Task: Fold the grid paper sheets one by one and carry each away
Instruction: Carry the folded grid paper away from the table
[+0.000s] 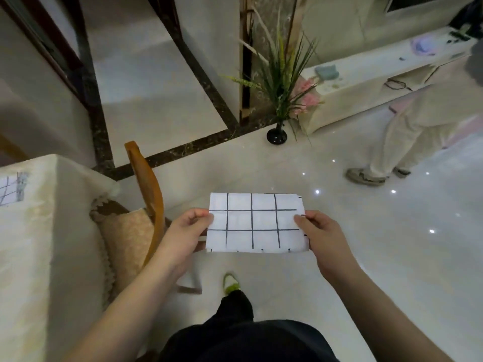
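A folded white sheet of grid paper (256, 222) with black lines is held flat in the air above the floor, in front of me. My left hand (187, 232) pinches its left edge, thumb on top. Its right edge is pinched the same way by my right hand (322, 235). Another grid paper sheet (11, 188) lies on the cloth-covered table (44, 244) at the far left, cut off by the frame edge.
A wooden chair (145, 197) with a beige cushion stands against the table. A black vase with tall grass (278, 108) stands on the glossy floor ahead. A person in light trousers (407, 131) stands at the right beside a long white counter (371, 74).
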{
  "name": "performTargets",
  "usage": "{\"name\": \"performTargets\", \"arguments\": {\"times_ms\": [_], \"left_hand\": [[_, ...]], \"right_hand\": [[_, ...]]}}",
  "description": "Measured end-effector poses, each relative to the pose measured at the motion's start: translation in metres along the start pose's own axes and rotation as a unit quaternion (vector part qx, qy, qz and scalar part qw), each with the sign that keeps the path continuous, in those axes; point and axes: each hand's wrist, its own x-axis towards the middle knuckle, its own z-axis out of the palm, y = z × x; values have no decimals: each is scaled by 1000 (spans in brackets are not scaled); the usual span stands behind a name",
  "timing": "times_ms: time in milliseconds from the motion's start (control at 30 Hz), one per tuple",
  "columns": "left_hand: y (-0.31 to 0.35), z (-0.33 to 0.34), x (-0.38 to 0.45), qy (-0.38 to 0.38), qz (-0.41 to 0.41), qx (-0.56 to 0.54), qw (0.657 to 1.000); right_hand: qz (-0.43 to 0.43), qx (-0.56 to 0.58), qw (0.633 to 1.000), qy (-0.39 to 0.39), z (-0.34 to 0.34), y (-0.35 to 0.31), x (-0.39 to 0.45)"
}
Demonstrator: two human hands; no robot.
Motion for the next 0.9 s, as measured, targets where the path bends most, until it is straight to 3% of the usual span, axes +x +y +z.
{"name": "performTargets", "arguments": {"times_ms": [533,900], "left_hand": [[89,-34,164,79,20,-65,995],[160,-42,274,165,-33,-81,982]], "right_hand": [[-20,-69,994,-87,109,-98,194],[-20,-112,972,-204,196,-163,368]]}}
